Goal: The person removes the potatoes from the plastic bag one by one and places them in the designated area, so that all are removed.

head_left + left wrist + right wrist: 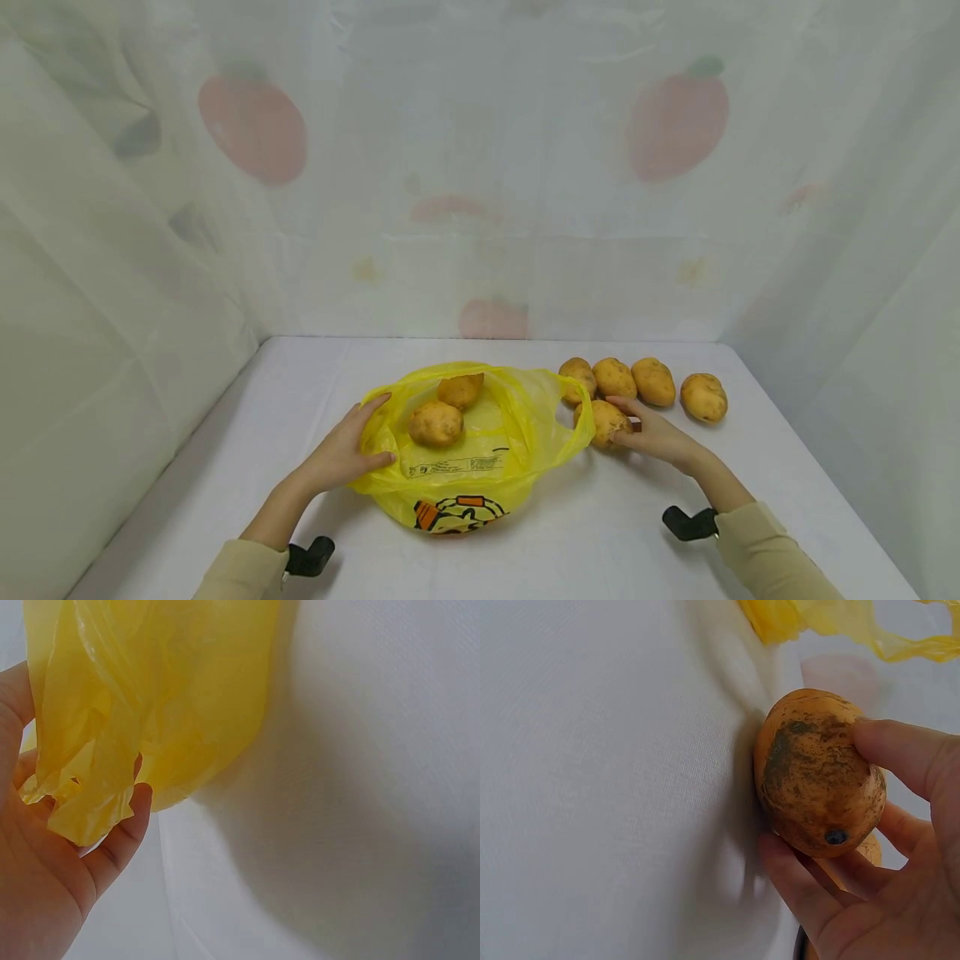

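Observation:
A yellow plastic bag [480, 467] lies on the table with its mouth spread wide and printing on its front. Two potatoes [437, 424] are inside it. My left hand [343, 446] grips the bag's left rim; in the left wrist view, crumpled yellow plastic [97, 772] lies among the fingers. To the right of the bag, my right hand [651, 431] holds a potato [602, 423] between thumb and fingers. The right wrist view shows this potato [817, 776] with dark patches on its skin, close to the tabletop. One bag handle [579, 429] hangs right beside it.
Several more potatoes [615, 379] sit in a row behind my right hand, with one [703, 397] a little apart at the right. A white cloth covers the table [600, 533]. Pale curtains [480, 275] with faint fruit prints enclose the back and both sides.

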### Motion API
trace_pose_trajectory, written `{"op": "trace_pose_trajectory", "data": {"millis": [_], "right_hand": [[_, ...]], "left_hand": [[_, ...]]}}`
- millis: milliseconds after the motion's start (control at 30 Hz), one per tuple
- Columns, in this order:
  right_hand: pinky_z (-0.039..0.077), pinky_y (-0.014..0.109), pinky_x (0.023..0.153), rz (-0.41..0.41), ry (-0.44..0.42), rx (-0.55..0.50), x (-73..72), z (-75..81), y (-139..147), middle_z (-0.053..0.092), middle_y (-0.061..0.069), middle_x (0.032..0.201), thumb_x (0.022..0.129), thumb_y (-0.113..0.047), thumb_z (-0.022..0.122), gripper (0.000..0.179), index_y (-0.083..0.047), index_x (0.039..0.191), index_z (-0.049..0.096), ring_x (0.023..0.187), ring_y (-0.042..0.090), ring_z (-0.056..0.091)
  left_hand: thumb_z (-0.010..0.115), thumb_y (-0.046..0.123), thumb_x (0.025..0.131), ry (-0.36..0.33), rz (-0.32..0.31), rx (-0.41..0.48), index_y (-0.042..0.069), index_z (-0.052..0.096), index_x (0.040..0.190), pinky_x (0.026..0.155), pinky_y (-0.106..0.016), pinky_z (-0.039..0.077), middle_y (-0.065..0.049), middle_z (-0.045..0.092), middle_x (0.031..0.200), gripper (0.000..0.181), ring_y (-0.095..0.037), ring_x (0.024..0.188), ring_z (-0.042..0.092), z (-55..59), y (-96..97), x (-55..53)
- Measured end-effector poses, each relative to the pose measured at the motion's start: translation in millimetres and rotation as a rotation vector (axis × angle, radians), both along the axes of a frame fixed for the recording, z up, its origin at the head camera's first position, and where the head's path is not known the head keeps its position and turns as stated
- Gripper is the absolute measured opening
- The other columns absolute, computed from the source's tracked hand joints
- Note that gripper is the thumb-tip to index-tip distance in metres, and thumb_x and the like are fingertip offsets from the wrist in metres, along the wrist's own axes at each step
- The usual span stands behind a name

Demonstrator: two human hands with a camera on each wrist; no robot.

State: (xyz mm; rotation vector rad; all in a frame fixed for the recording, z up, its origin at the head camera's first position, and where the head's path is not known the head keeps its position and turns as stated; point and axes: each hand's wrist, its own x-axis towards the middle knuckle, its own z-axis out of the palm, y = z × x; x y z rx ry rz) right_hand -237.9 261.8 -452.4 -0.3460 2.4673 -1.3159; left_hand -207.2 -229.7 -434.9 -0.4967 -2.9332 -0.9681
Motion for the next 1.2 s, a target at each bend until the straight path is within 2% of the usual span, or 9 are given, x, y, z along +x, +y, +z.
{"op": "trace_pose_trajectory", "data": {"millis": [400,700,1000,1200], "right_hand": [[0.045,0.046,0.092,-0.02,-0.011,-0.001,0.0,1.9,1,0.031,0.025,0.142,0.089,-0.033,0.06,0.066,-0.009,0.143,0.029,0.123,0.044,0.04],[0.041,0.049,0.096,0.008,0.048,-0.005,0.4,7.2,4,0.034,0.02,0.143,0.091,-0.032,0.056,0.061,-0.006,0.141,0.032,0.126,0.042,0.036],[0.041,0.051,0.095,-0.032,0.105,0.031,-1.8,22.7,4,0.04,0.021,0.139,0.093,-0.032,0.053,0.057,-0.003,0.139,0.034,0.124,0.041,0.039],[0.042,0.05,0.094,-0.047,0.13,-0.003,-1.7,36.7,0,0.042,0.02,0.137,0.094,-0.036,0.05,0.057,-0.005,0.139,0.034,0.12,0.037,0.045]], "left_hand": [[0.076,0.029,0.074,0.001,0.003,-0.003,0.017,0.029,0.144,0.095,-0.065,0.031,-0.02,0.034,0.143,0.085,-0.044,0.128,0.033,-0.2,0.2,0.2],[0.075,0.031,0.075,-0.019,0.005,-0.008,0.018,0.028,0.144,0.096,-0.065,0.03,-0.02,0.032,0.144,0.085,-0.044,0.13,0.031,0.0,-0.5,0.5],[0.075,0.03,0.075,-0.017,0.009,-0.01,0.017,0.028,0.145,0.097,-0.068,0.025,-0.02,0.032,0.145,0.085,-0.048,0.132,0.022,1.4,-0.8,1.7],[0.075,0.029,0.075,-0.008,0.002,-0.011,0.016,0.028,0.144,0.097,-0.068,0.026,-0.021,0.032,0.145,0.085,-0.048,0.132,0.023,1.8,-0.9,1.6]]}}
